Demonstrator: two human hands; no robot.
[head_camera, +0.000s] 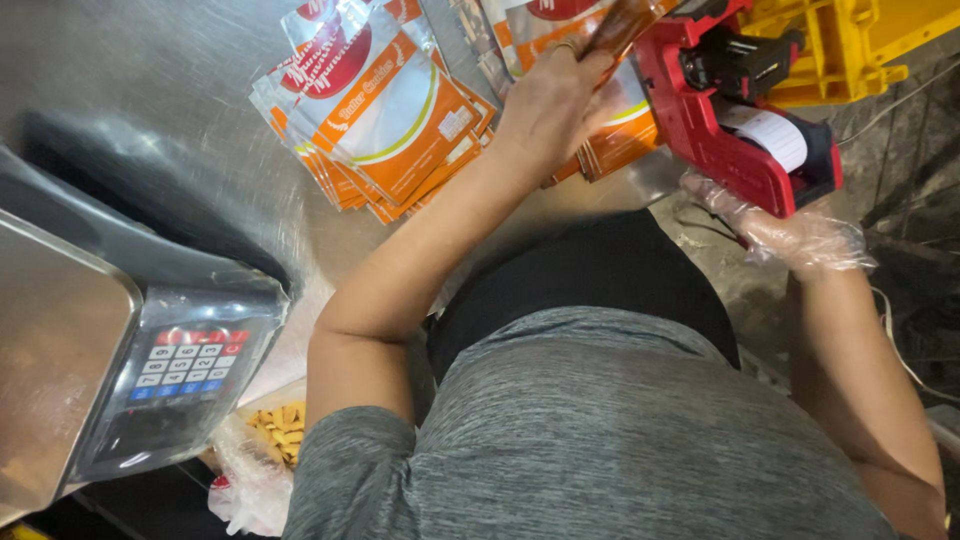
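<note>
— On the steel counter (180, 90), seen from the head camera looking down, what lies under the hands?

— Two fanned stacks of flat orange-and-white pouches with clear windows. One pouch stack (375, 110) lies left of centre. The other stack (600, 130) lies at the top, partly under the left hand.

— What is the left hand doing?

— The left hand (550, 105) is bare, reaching forward, its fingers closed around one pouch (620, 25) lifted off that far stack.

— And the right hand?

— The right hand (790, 235) wears a thin clear glove and grips the handle of a red label gun (735, 110) from below. A white roll of labels sits in the gun. The gun's nose is just beside the held pouch.

— Anything else nearby?

— A weighing scale (150, 370) with a keypad at lower left, a clear bag of small golden snacks (275, 430) below it, and a yellow plastic crate (850, 40) at upper right.
</note>
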